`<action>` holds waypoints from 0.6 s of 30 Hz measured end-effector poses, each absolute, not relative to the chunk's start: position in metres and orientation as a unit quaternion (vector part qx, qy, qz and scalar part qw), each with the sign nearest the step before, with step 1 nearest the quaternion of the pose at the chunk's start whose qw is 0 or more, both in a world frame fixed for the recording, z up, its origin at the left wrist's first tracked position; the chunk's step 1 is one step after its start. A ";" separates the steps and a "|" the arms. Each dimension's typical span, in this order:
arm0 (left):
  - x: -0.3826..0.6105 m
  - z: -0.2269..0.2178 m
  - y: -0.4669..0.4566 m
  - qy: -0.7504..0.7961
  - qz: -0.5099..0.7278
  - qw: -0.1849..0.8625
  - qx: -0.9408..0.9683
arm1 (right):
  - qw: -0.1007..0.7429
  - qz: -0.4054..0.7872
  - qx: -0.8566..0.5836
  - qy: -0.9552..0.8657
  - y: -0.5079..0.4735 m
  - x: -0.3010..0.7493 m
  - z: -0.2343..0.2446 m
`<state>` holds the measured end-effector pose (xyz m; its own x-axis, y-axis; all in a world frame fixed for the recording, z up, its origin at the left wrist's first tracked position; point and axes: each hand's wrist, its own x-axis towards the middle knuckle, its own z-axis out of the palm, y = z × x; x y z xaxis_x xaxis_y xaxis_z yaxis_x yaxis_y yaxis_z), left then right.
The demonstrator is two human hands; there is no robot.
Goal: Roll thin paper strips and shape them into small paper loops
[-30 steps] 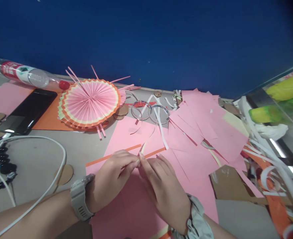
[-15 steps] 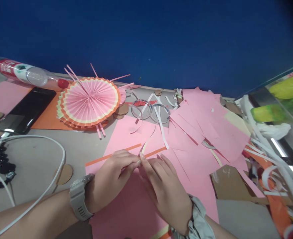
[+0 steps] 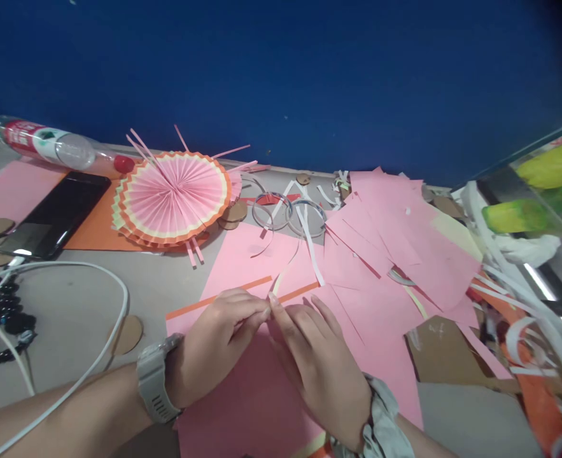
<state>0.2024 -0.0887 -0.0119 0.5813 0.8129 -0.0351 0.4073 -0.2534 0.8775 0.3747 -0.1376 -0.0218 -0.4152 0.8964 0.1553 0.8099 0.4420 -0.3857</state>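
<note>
Both my hands meet over the pink paper [image 3: 242,394], their fingertips almost touching. My left hand [image 3: 228,337] is closed in a pinch of thumb and forefinger, with a grey watch at its wrist. Facing it, my right hand [image 3: 314,356] is closed too, its forefinger pressed at the same spot. A thin pale strip [image 3: 283,273] runs from these fingertips up toward two clear rings [image 3: 306,218], which look like tape rolls. What lies right between the fingertips is too small to make out. Just beyond the hands, an orange strip [image 3: 218,298] borders the pink sheet.
A pleated pink-and-orange paper rosette [image 3: 175,197] lies at the back left, near a plastic bottle [image 3: 56,145] and a black phone [image 3: 56,213]. A white cable [image 3: 124,299] crosses my left forearm. Pink sheets [image 3: 400,242] and brown cardboard [image 3: 443,350] lie to the right.
My hands keep the same pinch at nearly the same place. The view has shifted slightly, so things on the left appear a little further right.
</note>
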 end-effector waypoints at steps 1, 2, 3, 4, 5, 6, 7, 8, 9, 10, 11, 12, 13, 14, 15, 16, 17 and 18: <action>0.202 -0.012 -0.088 0.401 0.220 0.460 0.761 | 0.170 0.128 -0.512 -0.832 -0.138 0.375 -0.022; 0.202 -0.012 -0.088 0.401 0.219 0.459 0.762 | 0.169 0.129 -0.511 -0.833 -0.138 0.375 -0.021; 0.202 -0.012 -0.088 0.402 0.220 0.458 0.762 | 0.168 0.129 -0.510 -0.833 -0.138 0.375 -0.021; 0.202 -0.012 -0.088 0.402 0.219 0.457 0.763 | 0.168 0.129 -0.510 -0.834 -0.139 0.375 -0.021; 0.202 -0.012 -0.089 0.402 0.219 0.456 0.763 | 0.168 0.128 -0.510 -0.834 -0.139 0.375 -0.021; 0.202 -0.012 -0.089 0.402 0.219 0.456 0.763 | 0.168 0.128 -0.510 -0.834 -0.139 0.375 -0.021; 0.202 -0.013 -0.089 0.402 0.219 0.456 0.764 | 0.169 0.127 -0.510 -0.834 -0.139 0.375 -0.021; 0.202 -0.013 -0.089 0.402 0.219 0.455 0.764 | 0.170 0.127 -0.509 -0.834 -0.139 0.375 -0.021; 0.202 -0.013 -0.089 0.402 0.219 0.455 0.764 | 0.171 0.126 -0.509 -0.834 -0.139 0.375 -0.021; 0.202 -0.013 -0.089 0.402 0.220 0.455 0.764 | 0.171 0.124 -0.509 -0.834 -0.139 0.375 -0.021; 0.202 -0.013 -0.089 0.402 0.220 0.455 0.764 | 0.172 0.121 -0.509 -0.834 -0.139 0.374 -0.021; 0.202 -0.014 -0.089 0.402 0.220 0.455 0.764 | 0.172 0.119 -0.510 -0.835 -0.138 0.374 -0.021; 0.202 -0.014 -0.089 0.402 0.220 0.454 0.764 | 0.171 0.117 -0.511 -0.834 -0.138 0.374 -0.021; 0.202 -0.014 -0.089 0.402 0.219 0.454 0.764 | 0.170 0.116 -0.511 -0.835 -0.138 0.374 -0.021; 0.202 -0.014 -0.089 0.402 0.219 0.454 0.764 | 0.168 0.115 -0.511 -0.835 -0.138 0.373 -0.022; 0.202 -0.014 -0.089 0.403 0.219 0.453 0.765 | 0.167 0.116 -0.511 -0.835 -0.138 0.373 -0.022; 0.202 -0.013 -0.089 0.404 0.218 0.452 0.765 | 0.166 0.115 -0.511 -0.836 -0.138 0.373 -0.022; 0.202 -0.013 -0.089 0.404 0.217 0.452 0.765 | 0.165 0.111 -0.511 -0.836 -0.138 0.373 -0.022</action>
